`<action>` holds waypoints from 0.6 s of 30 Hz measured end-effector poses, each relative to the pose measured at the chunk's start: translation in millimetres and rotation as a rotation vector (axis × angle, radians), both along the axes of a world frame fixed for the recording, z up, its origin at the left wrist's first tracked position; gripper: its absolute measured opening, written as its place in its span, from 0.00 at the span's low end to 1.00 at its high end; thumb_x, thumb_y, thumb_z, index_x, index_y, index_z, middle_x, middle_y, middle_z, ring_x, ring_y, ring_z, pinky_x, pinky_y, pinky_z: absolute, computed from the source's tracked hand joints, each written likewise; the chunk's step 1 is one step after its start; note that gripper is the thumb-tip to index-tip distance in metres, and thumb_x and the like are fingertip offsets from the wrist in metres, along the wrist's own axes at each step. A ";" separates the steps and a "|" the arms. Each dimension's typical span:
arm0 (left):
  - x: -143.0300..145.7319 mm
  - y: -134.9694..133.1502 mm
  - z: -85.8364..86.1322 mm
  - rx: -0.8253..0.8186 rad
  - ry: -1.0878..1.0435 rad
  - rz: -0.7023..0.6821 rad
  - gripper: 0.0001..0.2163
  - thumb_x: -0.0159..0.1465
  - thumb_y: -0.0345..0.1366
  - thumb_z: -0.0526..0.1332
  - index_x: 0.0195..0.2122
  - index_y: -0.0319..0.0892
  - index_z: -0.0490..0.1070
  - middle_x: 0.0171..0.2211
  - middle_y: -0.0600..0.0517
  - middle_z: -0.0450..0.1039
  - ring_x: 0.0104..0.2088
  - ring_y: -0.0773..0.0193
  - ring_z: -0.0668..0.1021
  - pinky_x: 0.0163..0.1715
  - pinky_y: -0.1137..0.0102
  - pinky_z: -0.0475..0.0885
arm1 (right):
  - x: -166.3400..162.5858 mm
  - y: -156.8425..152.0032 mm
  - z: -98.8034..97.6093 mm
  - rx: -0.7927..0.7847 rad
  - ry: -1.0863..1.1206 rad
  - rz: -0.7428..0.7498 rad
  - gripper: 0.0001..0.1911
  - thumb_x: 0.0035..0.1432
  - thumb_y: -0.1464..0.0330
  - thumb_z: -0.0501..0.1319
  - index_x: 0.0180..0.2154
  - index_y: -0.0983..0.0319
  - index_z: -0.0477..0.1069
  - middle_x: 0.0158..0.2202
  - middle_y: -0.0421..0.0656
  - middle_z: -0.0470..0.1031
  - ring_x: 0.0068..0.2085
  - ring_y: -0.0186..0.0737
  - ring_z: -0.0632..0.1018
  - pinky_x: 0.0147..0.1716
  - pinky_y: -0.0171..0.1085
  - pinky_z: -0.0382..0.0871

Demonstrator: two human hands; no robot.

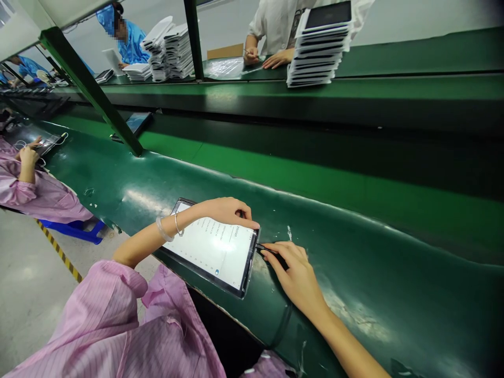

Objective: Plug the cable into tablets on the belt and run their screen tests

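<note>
Green table (354, 252) carried a lit tablet (212, 247); the left hand (226, 211) pressed flat on its edge. The right hand (293, 270) pinched a dark plug (261, 247) at the port, judged not yet seated.

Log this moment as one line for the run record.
left hand: rests on lit tablet | right hand: pinches small dark plug at tablet's edge | tablet: flat on green bench

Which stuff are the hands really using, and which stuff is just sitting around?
In use:
- tablet, lit, flat on the green belt
- left hand resting on its top edge
- right hand pressing a small dark plug at its side

Just sitting around:
- stacks of tablets on the far shelf
- another tablet further up the belt
- other people's hands
</note>
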State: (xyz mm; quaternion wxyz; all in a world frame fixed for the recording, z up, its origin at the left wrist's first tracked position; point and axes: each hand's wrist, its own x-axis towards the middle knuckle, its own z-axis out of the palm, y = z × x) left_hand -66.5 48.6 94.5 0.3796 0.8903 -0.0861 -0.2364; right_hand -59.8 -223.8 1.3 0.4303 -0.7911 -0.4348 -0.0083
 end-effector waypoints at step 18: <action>-58.4 -89.3 -16.2 0.692 -0.572 -0.016 0.20 0.63 0.40 0.63 0.52 0.32 0.73 0.43 0.43 0.73 0.43 0.47 0.76 0.68 0.28 0.46 | 3.8 -0.7 8.7 0.025 -0.237 0.050 0.12 0.76 0.65 0.57 0.41 0.58 0.79 0.39 0.40 0.82 0.46 0.49 0.79 0.48 0.52 0.61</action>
